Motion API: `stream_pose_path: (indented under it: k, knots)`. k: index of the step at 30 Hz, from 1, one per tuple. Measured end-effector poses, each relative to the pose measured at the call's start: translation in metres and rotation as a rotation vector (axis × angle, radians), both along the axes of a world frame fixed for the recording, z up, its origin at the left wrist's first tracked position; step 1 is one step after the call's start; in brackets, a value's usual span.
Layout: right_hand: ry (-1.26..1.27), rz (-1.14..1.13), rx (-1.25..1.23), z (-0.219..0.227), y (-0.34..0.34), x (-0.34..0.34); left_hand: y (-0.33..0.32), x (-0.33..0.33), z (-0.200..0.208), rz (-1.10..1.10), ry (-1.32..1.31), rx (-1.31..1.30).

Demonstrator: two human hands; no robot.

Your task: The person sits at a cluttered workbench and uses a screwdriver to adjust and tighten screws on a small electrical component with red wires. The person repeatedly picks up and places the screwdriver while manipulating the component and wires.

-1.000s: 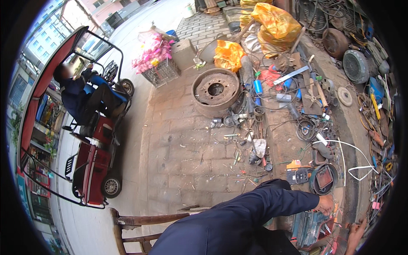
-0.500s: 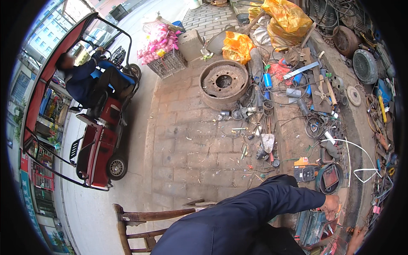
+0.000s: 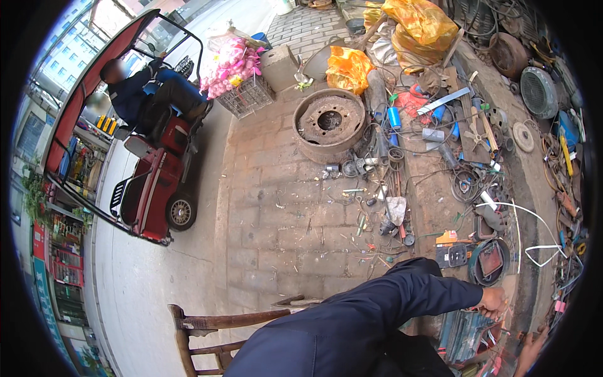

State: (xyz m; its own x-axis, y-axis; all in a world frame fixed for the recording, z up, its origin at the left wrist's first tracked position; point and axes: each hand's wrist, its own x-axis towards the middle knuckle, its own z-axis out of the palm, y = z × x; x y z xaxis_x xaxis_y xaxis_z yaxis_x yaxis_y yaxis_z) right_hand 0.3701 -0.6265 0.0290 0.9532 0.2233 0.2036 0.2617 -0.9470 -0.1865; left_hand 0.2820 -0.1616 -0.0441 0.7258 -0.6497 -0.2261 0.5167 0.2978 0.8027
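Note:
My left hand (image 3: 492, 303), at the end of a dark blue sleeve (image 3: 389, 295), is closed with its fingers curled together. What it holds is too small to make out. Just below it lies a bundle of grey-blue flat pieces (image 3: 461, 333) with red bits beside them. At the lower right rim, my right hand (image 3: 531, 350) faces the left one across a small gap; its fingers look bent together around something I cannot make out. A round dark basin (image 3: 490, 261) with a reddish block in it sits just beyond my left hand. An orange-and-black packet (image 3: 451, 250) lies beside the basin.
A rusty wheel rim (image 3: 331, 124) stands on the paving. Tools, pipes and wires lie in heaps along the right, by a grey motor (image 3: 539, 93). A wooden chair (image 3: 232, 320) is at lower left. Someone rides a red three-wheeler (image 3: 160, 182) on the road.
The red three-wheeler and its rider have moved farther up the road. My left hand stays nearly in place; my right hand has shifted slightly, its fingers now pointing more upward.

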Motion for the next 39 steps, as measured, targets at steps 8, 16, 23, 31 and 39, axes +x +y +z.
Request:
stream_pose_path:
  k: [8,16,23,31,39]
  knots:
    - [0.22,-0.087,0.16,0.081,0.135,-0.054,0.017,-0.007,-0.017,0.102,0.013,-0.319]
    - [0.194,-0.138,-0.09,0.157,0.236,-0.109,0.047,-0.018,0.033,0.046,0.091,0.075]
    - [0.38,-0.365,-0.237,0.17,0.247,-0.112,0.037,-0.017,0.063,-0.001,0.071,0.126]
    - [0.326,-0.405,-0.197,0.158,0.241,-0.116,0.023,-0.018,0.06,0.025,0.028,0.202]
    - [0.244,-0.289,-0.08,0.158,0.237,-0.123,0.006,-0.017,0.056,0.003,0.054,0.263]
